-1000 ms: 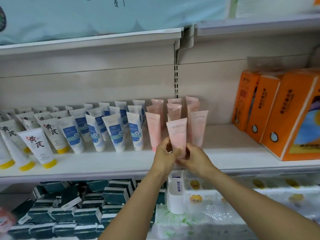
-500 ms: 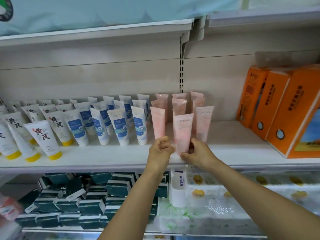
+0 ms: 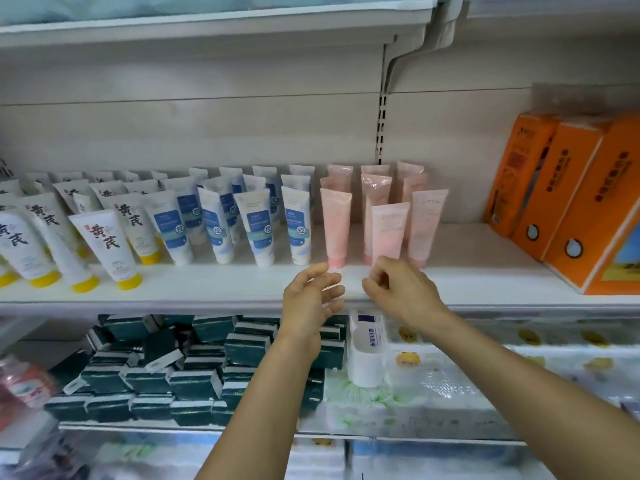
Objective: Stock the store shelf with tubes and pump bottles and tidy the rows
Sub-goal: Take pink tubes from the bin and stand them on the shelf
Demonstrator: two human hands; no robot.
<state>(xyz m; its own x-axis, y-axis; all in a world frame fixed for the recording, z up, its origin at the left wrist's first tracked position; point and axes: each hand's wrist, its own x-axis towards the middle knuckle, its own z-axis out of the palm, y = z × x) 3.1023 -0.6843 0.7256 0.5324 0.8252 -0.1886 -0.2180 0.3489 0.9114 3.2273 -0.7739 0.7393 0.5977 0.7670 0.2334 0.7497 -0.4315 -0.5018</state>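
- Two hands, both now clear of the front pink tube (image 3: 388, 233) — half a second ago they pinched its lower end from either side, and a second ago they carried it just above the shelf (image 3: 221, 285).
- Left hand (image 3: 311, 299): fingers spread and loosely bent, holding nothing, just in front of the shelf edge.
- Right hand (image 3: 401, 289): fingers loosely curled, nothing between them; its knuckles hide the tube's cap.
- Placement: the tube stands on the shelf at the head of the middle pink row, between two other front tubes, a little forward of both.
- Meaning for the task — judged from this: one more tube is stocked; the pink rows (image 3: 375, 188) may want squaring, since this tube stands proud of its neighbours.
- Orientation: the tube's long axis is near vertical, with a slight lean; crimped flat end up, cap end down on the shelf, printed face toward the camera.
- Neighbours: blue-label tubes (image 3: 256, 223) lean in rows to the left; orange boxes (image 3: 568, 195) stand well apart at right.
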